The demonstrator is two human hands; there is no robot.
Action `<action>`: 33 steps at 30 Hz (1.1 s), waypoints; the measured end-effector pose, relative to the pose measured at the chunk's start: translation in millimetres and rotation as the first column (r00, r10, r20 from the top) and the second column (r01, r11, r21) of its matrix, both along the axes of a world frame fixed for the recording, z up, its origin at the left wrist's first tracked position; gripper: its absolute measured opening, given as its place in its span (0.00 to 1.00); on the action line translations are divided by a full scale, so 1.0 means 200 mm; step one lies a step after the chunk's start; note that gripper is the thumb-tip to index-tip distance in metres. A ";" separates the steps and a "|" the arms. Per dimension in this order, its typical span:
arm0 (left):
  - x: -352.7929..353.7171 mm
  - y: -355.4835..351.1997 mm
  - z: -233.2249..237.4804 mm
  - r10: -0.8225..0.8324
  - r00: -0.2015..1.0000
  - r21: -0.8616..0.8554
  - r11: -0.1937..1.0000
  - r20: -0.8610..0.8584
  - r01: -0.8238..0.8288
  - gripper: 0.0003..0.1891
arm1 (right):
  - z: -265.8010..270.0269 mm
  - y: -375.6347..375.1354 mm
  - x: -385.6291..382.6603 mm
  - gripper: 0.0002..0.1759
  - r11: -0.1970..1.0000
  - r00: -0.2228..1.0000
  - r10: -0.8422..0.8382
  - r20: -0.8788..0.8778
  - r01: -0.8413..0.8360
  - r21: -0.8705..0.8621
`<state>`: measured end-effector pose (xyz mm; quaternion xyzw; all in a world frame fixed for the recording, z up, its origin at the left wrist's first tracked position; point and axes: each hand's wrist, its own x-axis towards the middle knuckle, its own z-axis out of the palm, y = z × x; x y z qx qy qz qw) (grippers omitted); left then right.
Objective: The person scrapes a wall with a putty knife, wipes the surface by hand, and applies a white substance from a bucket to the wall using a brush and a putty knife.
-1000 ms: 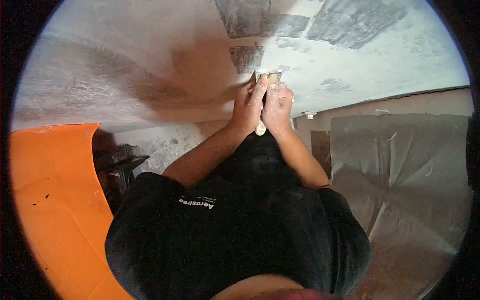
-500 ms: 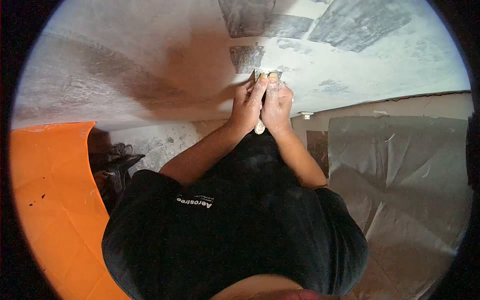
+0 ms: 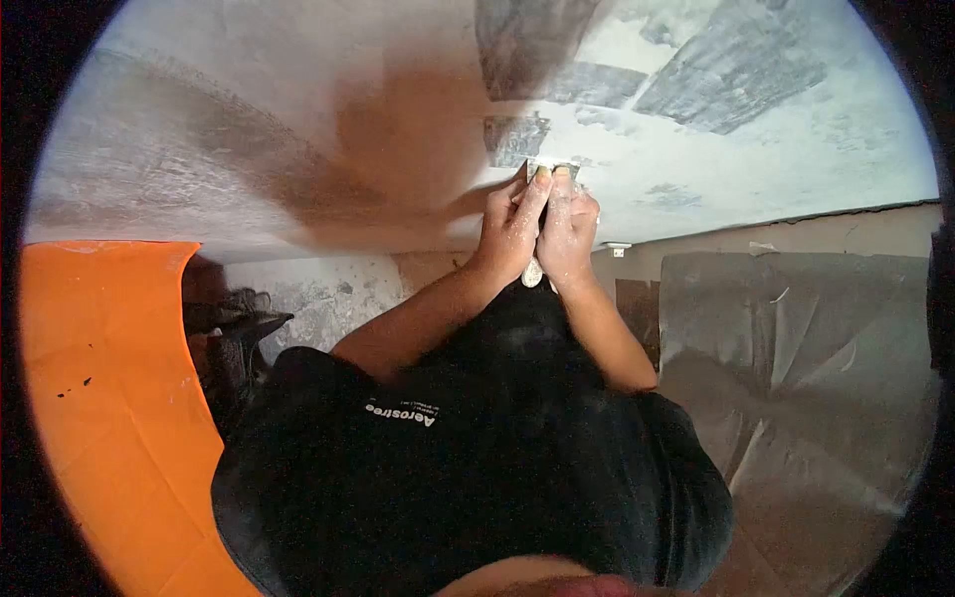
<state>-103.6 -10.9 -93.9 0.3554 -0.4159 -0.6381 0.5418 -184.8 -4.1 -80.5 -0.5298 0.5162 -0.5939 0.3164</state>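
Observation:
Both of my hands grip one putty knife (image 3: 553, 168) and press its metal blade flat against the wall (image 3: 298, 119). My left hand (image 3: 509, 227) wraps the handle from the left, its forefinger stretched along the blade. My right hand (image 3: 569, 227) clasps it from the right. The pale handle end (image 3: 532, 272) sticks out below my palms. Both hands are dusted with white filler. Around the blade the wall is white plaster with grey bare patches (image 3: 514, 137) just above it.
An orange sheet (image 3: 99, 398) covers the left side below the wall. A dark crumpled cover (image 3: 806, 368) lies on the floor at the right. Dark footwear or tools (image 3: 234, 323) sit by the wall base. My black shirt (image 3: 468, 468) fills the lower middle.
My hands and the putty knife sit slightly further right and lower in the picture than a second ago. The grip is the same.

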 end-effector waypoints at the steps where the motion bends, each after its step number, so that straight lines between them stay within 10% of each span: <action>1: 0.00 -0.01 0.00 0.000 1.000 0.020 1.000 -0.007 0.000 0.15 | -0.02 0.00 0.00 0.25 1.000 1.000 0.003 0.000 -0.003 -0.012; 13: 0.02 -0.02 0.04 -0.025 0.994 -0.051 0.998 0.109 0.031 0.17 | -0.02 0.00 0.03 0.23 0.999 0.949 0.039 0.312 -0.034 -0.022; 24: 0.01 -0.01 0.05 -0.016 0.997 -0.040 0.999 0.081 0.019 0.19 | -0.08 0.00 -0.01 0.22 0.998 0.999 -0.031 -0.028 0.030 -0.046; 33: 0.00 -0.03 -0.02 -0.042 0.999 -0.004 0.999 0.017 0.042 0.16 | -0.05 -0.01 0.02 0.21 0.995 0.996 -0.060 0.069 0.065 -0.070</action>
